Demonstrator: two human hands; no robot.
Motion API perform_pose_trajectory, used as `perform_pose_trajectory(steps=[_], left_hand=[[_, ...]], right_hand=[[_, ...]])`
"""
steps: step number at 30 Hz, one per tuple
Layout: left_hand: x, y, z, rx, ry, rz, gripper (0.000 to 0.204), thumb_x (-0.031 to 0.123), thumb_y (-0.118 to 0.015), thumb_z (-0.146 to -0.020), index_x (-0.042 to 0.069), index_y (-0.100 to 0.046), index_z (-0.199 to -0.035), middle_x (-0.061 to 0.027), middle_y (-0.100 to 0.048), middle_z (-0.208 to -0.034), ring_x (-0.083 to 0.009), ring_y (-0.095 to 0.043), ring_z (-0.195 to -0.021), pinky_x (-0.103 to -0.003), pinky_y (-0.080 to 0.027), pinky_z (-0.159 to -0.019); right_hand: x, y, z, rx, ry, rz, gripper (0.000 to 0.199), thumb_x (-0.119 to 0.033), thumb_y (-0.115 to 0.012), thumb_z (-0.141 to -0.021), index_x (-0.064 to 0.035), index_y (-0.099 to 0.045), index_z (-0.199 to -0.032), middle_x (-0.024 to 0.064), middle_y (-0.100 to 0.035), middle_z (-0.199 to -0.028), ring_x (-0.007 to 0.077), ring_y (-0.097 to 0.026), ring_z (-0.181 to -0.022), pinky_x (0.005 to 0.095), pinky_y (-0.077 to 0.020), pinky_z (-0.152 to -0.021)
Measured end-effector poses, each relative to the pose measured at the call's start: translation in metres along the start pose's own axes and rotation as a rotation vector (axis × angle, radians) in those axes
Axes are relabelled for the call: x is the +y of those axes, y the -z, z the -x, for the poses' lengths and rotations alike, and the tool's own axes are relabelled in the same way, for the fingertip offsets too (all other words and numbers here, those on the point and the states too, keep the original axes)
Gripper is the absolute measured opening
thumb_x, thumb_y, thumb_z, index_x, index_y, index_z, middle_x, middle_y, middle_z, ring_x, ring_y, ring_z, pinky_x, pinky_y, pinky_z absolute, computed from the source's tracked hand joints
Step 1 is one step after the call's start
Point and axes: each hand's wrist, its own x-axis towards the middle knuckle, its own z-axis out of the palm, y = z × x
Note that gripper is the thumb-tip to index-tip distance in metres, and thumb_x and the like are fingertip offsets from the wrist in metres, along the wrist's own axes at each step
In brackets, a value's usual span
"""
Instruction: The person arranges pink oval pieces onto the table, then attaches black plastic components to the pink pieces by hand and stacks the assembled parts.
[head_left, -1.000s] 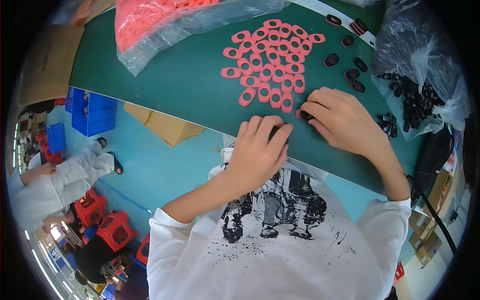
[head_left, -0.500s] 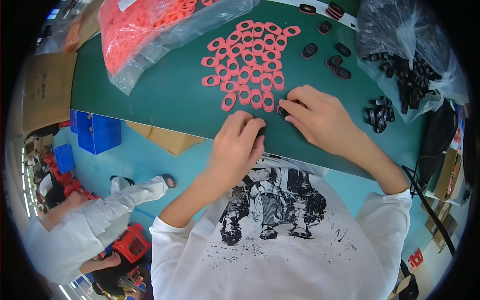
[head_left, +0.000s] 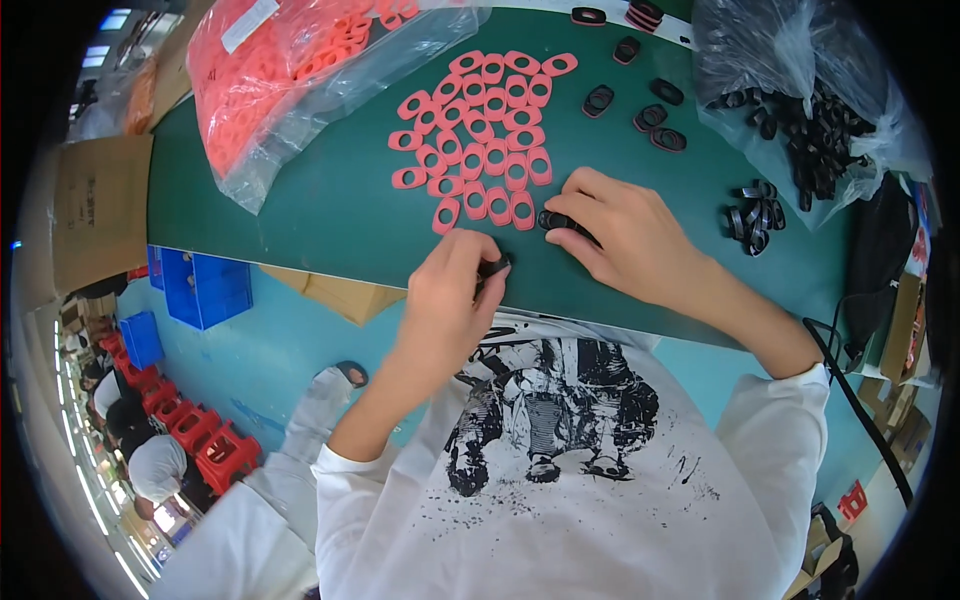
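Close to the table's near edge, my left hand (head_left: 452,290) pinches a small black piece (head_left: 492,267) between thumb and fingers. To its right, my right hand (head_left: 622,238) has its thumb and fingers closed on a black oval part (head_left: 556,221), partly covered by the fingers. Just beyond both hands lie many flat pink rings (head_left: 498,206), each with an oval hole, spread in a loose patch. Farther right are several black oval parts (head_left: 598,100), some with a pink edge showing. A small heap of glossy black pieces (head_left: 757,215) sits right of my right hand.
On the green table (head_left: 300,220), a clear bag of pink rings (head_left: 240,100) lies far left. At the right is a clear bag of black pieces (head_left: 815,140). Blue bins (head_left: 205,290) stand on the floor left, near red stools (head_left: 225,455) and other people.
My left hand has shifted left and a little nearer, away from my right hand, showing its black piece more plainly. More of the right hand's part shows. Someone at the left has moved lower in view.
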Motion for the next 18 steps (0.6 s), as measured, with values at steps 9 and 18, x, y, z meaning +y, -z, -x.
perform_pose_trajectory(steps=[9,18], left_hand=[[-0.001,0.008,-0.025,-0.007,0.027,0.12,0.015,-0.001,-0.072,-0.079,-0.002,-0.061,-0.089,-0.012,-0.062,-0.084,-0.0204,-0.058,-0.06,-0.029,-0.047,-0.053],[-0.008,-0.007,-0.024,-0.004,-0.335,-0.268,0.013,0.006,-0.062,-0.08,0.0,-0.062,-0.091,-0.0134,-0.053,-0.089,-0.03,-0.061,-0.079,-0.039,-0.052,-0.063]], right_hand=[[0.0,-0.005,0.001,0.026,0.051,0.152,0.027,-0.014,-0.074,-0.078,-0.0027,-0.064,-0.101,0.0071,-0.055,-0.091,0.0244,-0.061,-0.075,0.0366,-0.0492,-0.061],[-0.004,-0.001,0.006,0.029,0.051,0.043,0.029,-0.01,-0.073,-0.076,-0.002,-0.062,-0.101,0.0117,-0.056,-0.094,0.0325,-0.061,-0.079,0.0415,-0.0496,-0.066]])
